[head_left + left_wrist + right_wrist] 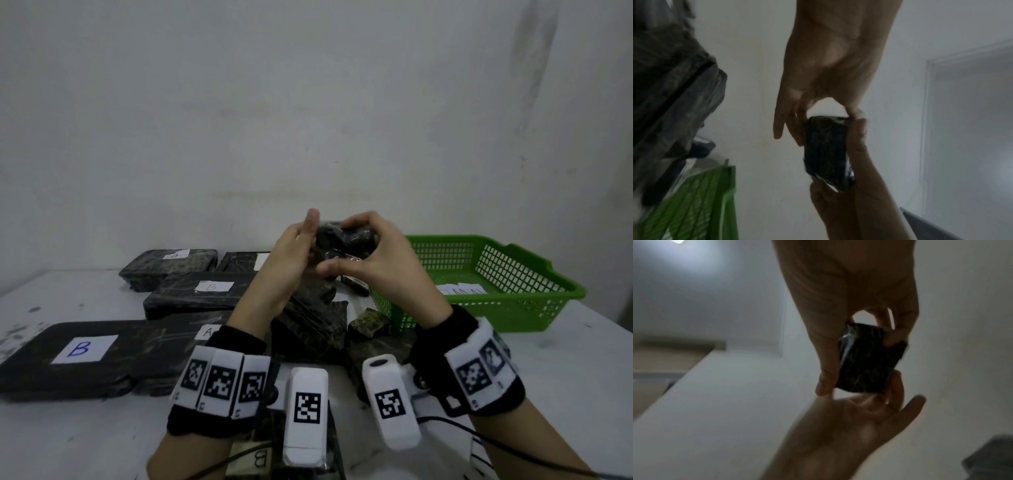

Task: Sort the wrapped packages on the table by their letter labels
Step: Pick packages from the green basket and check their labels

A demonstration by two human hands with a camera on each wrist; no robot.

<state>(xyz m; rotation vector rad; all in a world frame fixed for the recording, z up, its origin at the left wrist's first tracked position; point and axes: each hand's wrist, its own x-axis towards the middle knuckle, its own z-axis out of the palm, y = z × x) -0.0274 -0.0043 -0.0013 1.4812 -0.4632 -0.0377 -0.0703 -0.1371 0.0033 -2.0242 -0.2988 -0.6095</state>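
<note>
I hold a small black wrapped package (342,241) up in the air above the table, between both hands. My right hand (376,257) grips it, thumb below and fingers curled over the top. In the right wrist view, that right hand (849,288) pinches the package (865,363). My left hand (301,243) has straight fingers that touch the package's left side. In the left wrist view, the left hand (828,65) rests its fingertips against the package (826,149). No label shows on it.
Flat black packages lie at the left: two labelled B (82,349) (212,286) and two labelled A (174,255) (207,331). Under my hands sits a loose pile of dark packages (315,318). A green basket (534,301) holding a paper slip stands at the right.
</note>
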